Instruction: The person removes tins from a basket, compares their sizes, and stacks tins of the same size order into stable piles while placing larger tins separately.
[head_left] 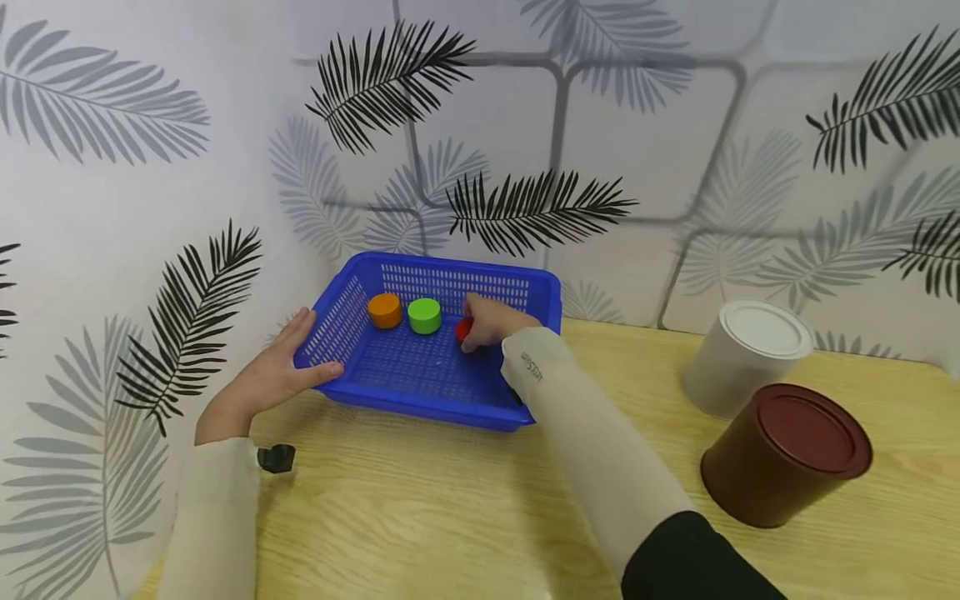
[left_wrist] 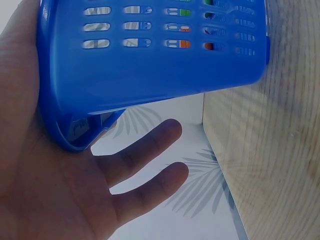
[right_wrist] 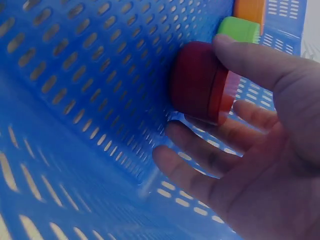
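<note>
The red container [right_wrist: 192, 82] is pinched by the right hand [head_left: 495, 323], with the thumb laid against its edge and the other fingers set around its opposite side. It is held inside the blue basket [head_left: 427, 407], towards the right half; whether its base is fully seated on the perforated floor cannot be told. A seam is seen around the container in the right wrist view.

At the basket's front left corner, the rim is touched by the left hand [head_left: 273, 371], whose thumb is spread well away from its fingers. In the left wrist view, the rim is set against the palm, and two fingers are seen extended, straight and apart, beyond the basket.

Just left of the red container, a green container [head_left: 424, 317] is placed on the basket floor, and beside that, nearer the left wall, an orange container [head_left: 385, 311]. The three are lined up in a loose row towards the back wall.

Both forearms are covered by pale sleeves [head_left: 592, 433], the right one marked with small lettering. A small black object [head_left: 277, 459] is seen beside the left cuff.

The basket is carried by a wood-grained bench [head_left: 390, 517]. To its right, well apart, a white can [head_left: 731, 371] and a dark red-brown can [head_left: 780, 458] are stood near each other. Behind, the wall [head_left: 495, 108] is covered with a leaf pattern.
</note>
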